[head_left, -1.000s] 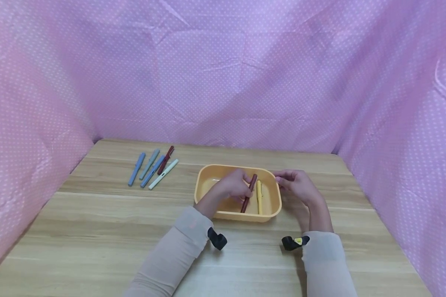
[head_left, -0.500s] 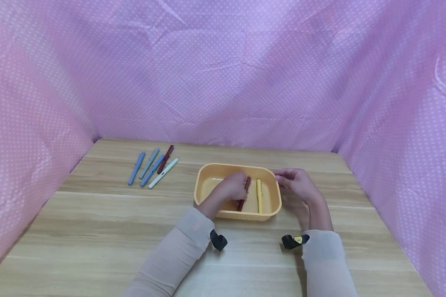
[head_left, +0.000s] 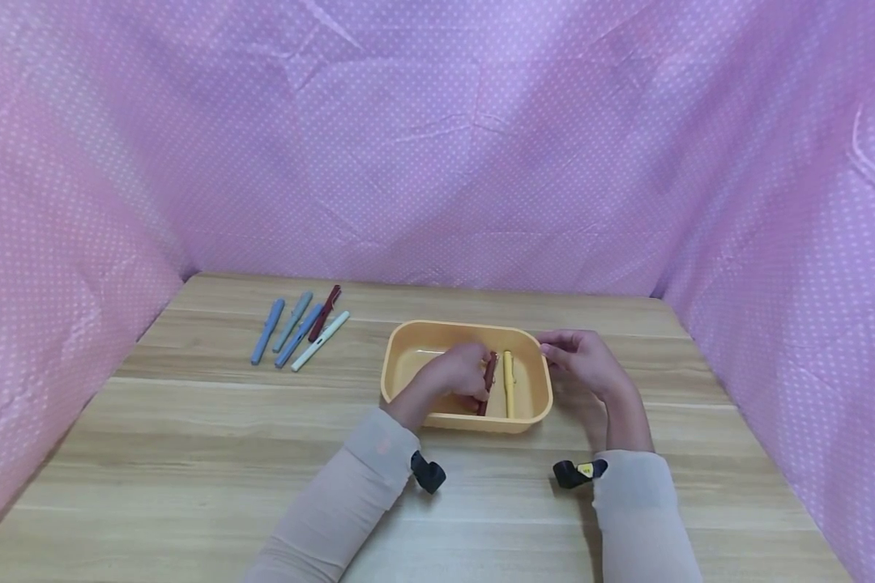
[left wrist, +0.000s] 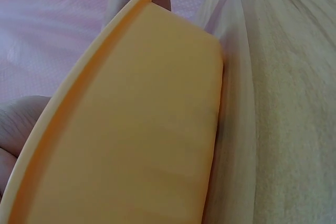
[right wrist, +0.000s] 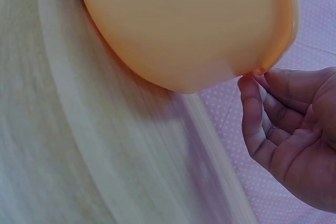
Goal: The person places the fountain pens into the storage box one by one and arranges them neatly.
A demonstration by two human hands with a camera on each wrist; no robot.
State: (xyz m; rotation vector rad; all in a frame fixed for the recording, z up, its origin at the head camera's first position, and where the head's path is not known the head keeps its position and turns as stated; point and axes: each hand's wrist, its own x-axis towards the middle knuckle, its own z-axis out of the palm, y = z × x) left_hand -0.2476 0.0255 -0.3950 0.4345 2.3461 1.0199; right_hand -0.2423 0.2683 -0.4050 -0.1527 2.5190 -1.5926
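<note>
Left hand pinching 1 slim dark-red pen inside smooth yellow-orange box; right hand pinching rounded rim.

The left hand partly covers a dark red pen in the box, which both wrist views crop.

Seven pens, one box and two hands are visible.
</note>
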